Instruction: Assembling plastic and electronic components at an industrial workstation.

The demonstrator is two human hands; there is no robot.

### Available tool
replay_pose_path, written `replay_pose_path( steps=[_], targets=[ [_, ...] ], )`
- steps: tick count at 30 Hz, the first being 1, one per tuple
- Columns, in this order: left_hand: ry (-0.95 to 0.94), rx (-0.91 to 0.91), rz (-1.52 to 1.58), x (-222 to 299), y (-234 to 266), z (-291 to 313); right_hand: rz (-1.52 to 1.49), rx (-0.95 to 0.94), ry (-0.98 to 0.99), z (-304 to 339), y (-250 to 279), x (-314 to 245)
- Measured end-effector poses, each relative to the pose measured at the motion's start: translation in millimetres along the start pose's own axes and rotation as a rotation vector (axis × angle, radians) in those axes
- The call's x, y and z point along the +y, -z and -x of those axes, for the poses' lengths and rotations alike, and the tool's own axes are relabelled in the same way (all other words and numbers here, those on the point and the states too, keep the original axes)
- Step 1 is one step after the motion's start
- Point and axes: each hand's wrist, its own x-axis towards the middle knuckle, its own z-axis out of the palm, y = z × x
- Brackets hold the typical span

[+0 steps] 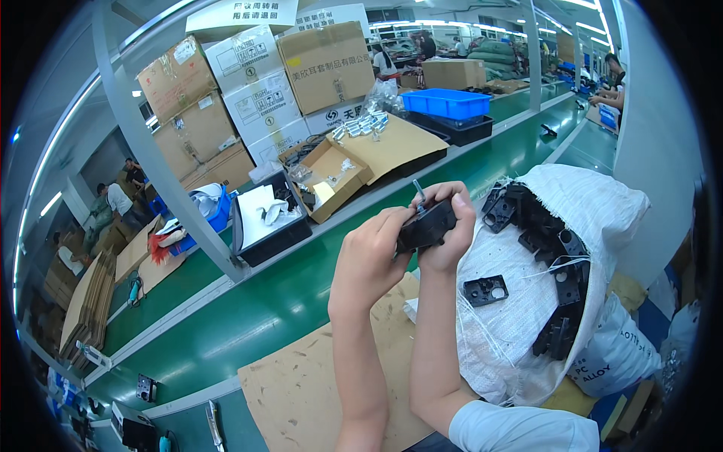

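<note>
Both hands, left (369, 256) and right (449, 226), clamp one black part (426, 226), seemingly mid-fitting its metal pin (418, 190); pressing it home looks next.

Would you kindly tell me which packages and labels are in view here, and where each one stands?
Stacked cartons: brown and white boxes, upper left, beyond the belt.
White sign: flat panel above the cartons.
White woven sack: open, right of the hands, holding black parts.
White printed bag: lower right, beneath the sack.

hands: left (369, 252) + right (450, 226) grip black plastic part (426, 226) | white sack (527, 286) beside right
</note>
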Motion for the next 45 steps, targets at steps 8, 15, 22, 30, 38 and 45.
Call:
replay_pose_path(
  steps=[8, 15, 22, 30, 38, 45],
  targets=[
    [0.053, -0.082, 0.046, 5, 3, 0, 0.019, 0.118, 0.117, 2, 0, 3],
    [0.564, -0.372, -0.087, -36, 1, 8, 0.871, -0.016, 0.03, 3, -5, 33],
    [0.926, -0.527, 0.081, -180, -15, 109, 1.113, -0.302, -0.246, 16, -22, 35],
    [0.96, -0.452, -0.686, -164, 5, 89, -0.193, -1.032, -0.32, 52, -93, -30],
    [0.149, -0.431, 0.013, -32, -100, 21, -1.222, -1.064, -0.856, 114, -123, -110],
    [0.15, -0.959, 0.007, 13, -166, 40, -1.198, -1.146, -0.896, 112, -121, -120]
  ],
)
